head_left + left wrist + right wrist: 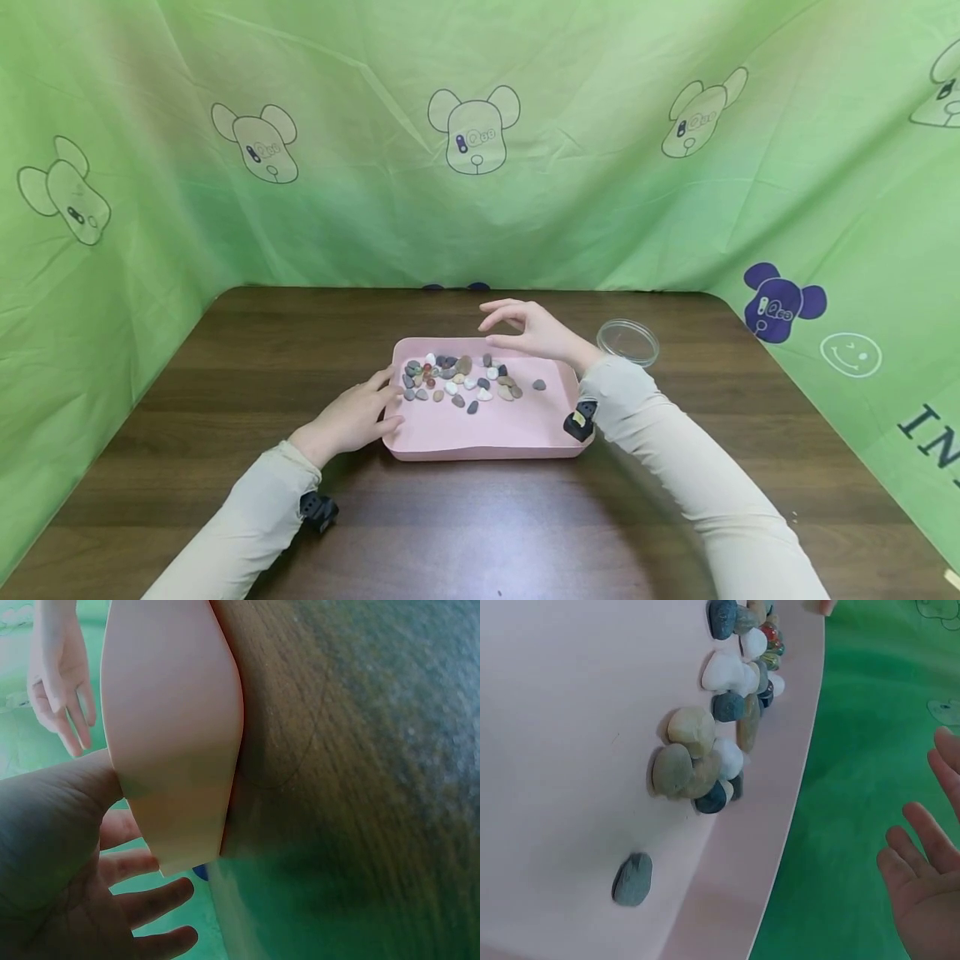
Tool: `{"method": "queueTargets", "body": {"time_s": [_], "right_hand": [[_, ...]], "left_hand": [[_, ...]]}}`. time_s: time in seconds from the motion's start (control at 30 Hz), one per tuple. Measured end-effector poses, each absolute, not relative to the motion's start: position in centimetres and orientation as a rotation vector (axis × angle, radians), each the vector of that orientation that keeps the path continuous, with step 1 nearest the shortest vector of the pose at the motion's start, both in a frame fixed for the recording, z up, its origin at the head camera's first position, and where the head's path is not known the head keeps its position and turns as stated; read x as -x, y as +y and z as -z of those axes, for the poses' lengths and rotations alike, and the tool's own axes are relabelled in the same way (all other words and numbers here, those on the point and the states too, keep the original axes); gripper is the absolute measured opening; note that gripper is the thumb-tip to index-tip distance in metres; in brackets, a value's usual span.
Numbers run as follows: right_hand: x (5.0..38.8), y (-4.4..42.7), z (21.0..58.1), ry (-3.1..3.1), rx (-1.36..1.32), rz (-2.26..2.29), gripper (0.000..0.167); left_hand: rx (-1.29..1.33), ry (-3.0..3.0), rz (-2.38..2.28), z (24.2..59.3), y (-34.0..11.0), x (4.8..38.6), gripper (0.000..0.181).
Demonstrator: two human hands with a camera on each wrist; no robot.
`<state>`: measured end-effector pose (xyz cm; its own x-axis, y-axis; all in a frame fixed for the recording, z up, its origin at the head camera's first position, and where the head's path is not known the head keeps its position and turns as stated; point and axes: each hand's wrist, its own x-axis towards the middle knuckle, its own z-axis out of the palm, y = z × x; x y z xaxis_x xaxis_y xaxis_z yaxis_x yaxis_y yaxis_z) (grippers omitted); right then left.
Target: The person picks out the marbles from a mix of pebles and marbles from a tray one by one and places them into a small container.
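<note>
Pink and smooth, the tray (450, 435) sits on the dark wooden table (480, 517) right in front of me, and every stone I can see lies within its walls. Most of the pebbles (464, 365) crowd toward its far left part, grey, white and tan, with a few red beads (769, 633) among them, and one lone grey pebble (539, 385) lies apart on the right. That low wall, I'd say, is what keeps them all from rolling off!

Over to my left hand (354, 419), at the tray's left end: fingers loosely spread, tips over the rim, thumb across the near corner. It's a light touch rather than a clench, probably there to steady the tray. Forearm comes in from the near left, low, palm facing the wall.

And the right hand (536, 332)! It hangs above the tray's far side, forearm reaching across from the right, wrist bent so the fingers point left, gently curved and parted from the thumb. Nothing shows in its grasp. Beyond that wrist, outside the tray, stands a clear dish (628, 342), seemingly kept aside to leave the pebbles room.
</note>
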<state>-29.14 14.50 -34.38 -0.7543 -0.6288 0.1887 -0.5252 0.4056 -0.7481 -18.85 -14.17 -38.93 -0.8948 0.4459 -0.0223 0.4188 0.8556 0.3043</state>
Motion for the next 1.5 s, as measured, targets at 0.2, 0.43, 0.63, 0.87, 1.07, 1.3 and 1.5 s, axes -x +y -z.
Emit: {"method": "queueTargets", "body": {"time_s": [0.2, 0.43, 0.63, 0.87, 1.07, 1.3, 1.5], "right_hand": [[29.6, 13.3, 35.1, 2.485, 1.063, 1.232, 0.022], [30.1, 11.7, 36.4, 2.405, 1.106, 1.217, 0.025], [30.3, 10.5, 37.2, 2.423, 1.14, 1.105, 0.023], [30.3, 9.2, 38.1, 2.358, 1.141, 1.083, 0.02], [30.0, 8.3, 38.4, 2.347, 1.177, 1.009, 0.019], [29.9, 7.5, 38.8, 2.345, 1.165, 0.94, 0.018], [30.2, 7.2, 39.4, 2.383, 1.228, 0.854, 0.017]], "left_hand": [[-0.705, 2.946, -0.442, 38.9, -14.2, 18.9, 0.045], [-0.693, 2.941, -0.439, 38.9, -14.2, 18.9, 0.046], [-0.683, 2.938, -0.439, 38.8, -14.2, 18.9, 0.047], [-0.698, 2.942, -0.433, 38.8, -14.2, 18.9, 0.048], [-0.718, 2.953, -0.431, 39.0, -14.3, 18.9, 0.048], [-0.719, 2.951, -0.436, 39.0, -14.3, 18.9, 0.046], [-0.714, 2.943, -0.436, 38.9, -14.2, 18.9, 0.047]]}}
